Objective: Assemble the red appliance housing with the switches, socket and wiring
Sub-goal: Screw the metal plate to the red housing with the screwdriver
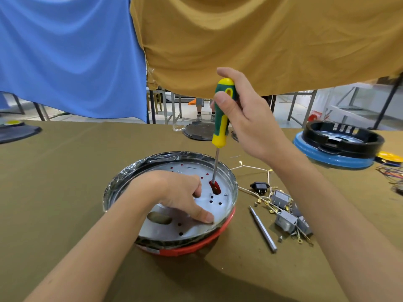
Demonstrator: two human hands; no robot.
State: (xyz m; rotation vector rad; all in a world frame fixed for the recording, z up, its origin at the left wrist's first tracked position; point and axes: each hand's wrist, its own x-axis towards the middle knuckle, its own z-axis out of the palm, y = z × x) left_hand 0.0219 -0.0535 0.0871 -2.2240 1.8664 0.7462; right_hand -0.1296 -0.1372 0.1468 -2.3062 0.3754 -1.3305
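The red appliance housing (220, 233) lies in front of me, its rim wrapped in clear film and a silver metal plate (192, 227) with several holes on top. My right hand (244, 114) grips a green and yellow screwdriver (222, 114) held upright, its tip down in a red oval opening (214, 187) of the plate. My left hand (178, 192) rests on the plate, thumb pressed near the rim, fingers curled beside the opening. To the right lie grey switches (287, 214), a black socket (259, 186) and white wiring (253, 168) with brass terminals.
A loose metal screwdriver shaft (262, 228) lies right of the housing. A blue and black appliance base (340, 147) stands at the far right, a dark round lid (199, 130) at the table's far edge. Blue and ochre cloths hang above.
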